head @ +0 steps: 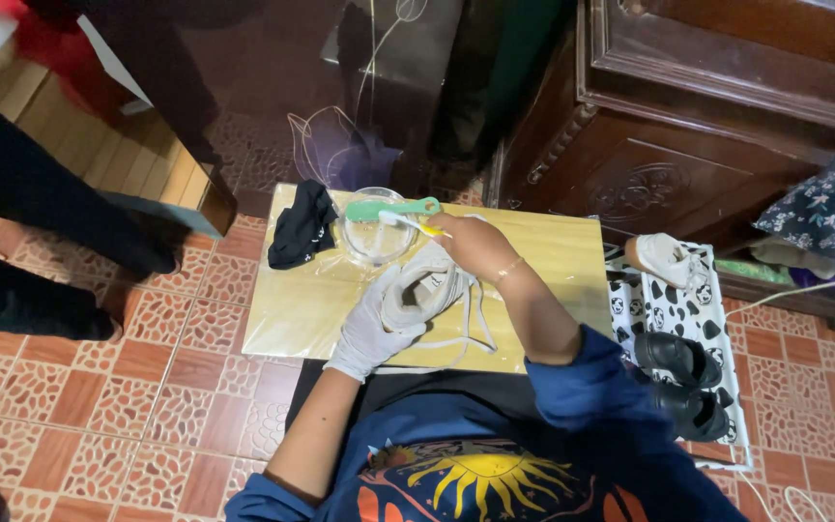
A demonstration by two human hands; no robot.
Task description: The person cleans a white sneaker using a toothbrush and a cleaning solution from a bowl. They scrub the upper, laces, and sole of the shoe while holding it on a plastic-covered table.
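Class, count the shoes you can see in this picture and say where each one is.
4: a white shoe in the left hand, another white shoe and two black shoes on the patterned mat; others may be hidden.

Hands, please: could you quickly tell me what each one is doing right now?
Left hand: gloved, closed on the white shoe.
Right hand: closed on a small yellow-handled brush.

Board (572, 253) on floor (147, 387) — bowl (375, 238) at far edge, cloth (302, 227) left of it, sneaker (424, 288) nearer; shoes on mat (678, 304) to right.
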